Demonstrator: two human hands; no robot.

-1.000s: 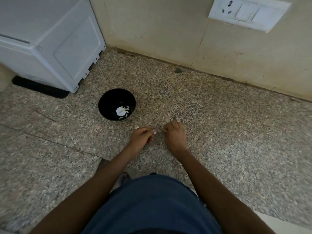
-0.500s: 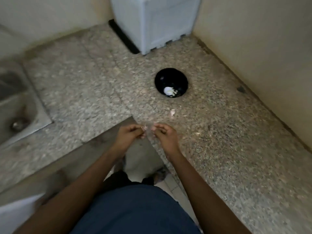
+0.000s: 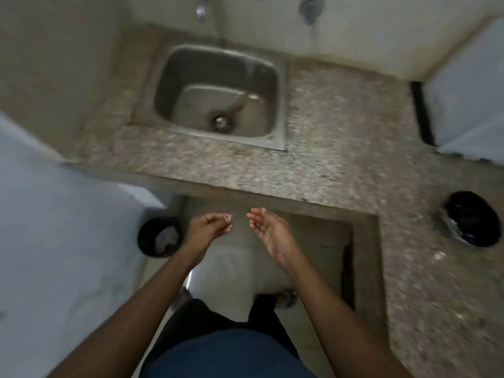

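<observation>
My left hand (image 3: 210, 227) and my right hand (image 3: 268, 231) hover side by side over the floor, just short of the counter's front edge. Their fingers are loosely curled and I see nothing in either one. A narrow gap separates the fingertips. Straight ahead, a steel sink (image 3: 282, 110) is set into the speckled granite counter (image 3: 341, 132). A black bowl (image 3: 471, 218) stands on the counter's right arm, well away from my right hand. The frame is blurred by motion.
A tap (image 3: 201, 12) sticks out of the wall above the sink. A white appliance (image 3: 469, 91) stands on the counter at the far right. A black bin (image 3: 159, 237) stands on the floor beside my left hand, next to a white surface (image 3: 54, 241).
My view has swung left from the bowl to the sink. Both hands have left the counter, drawn apart and turned palm up; the small thing they pinched is no longer seen.
</observation>
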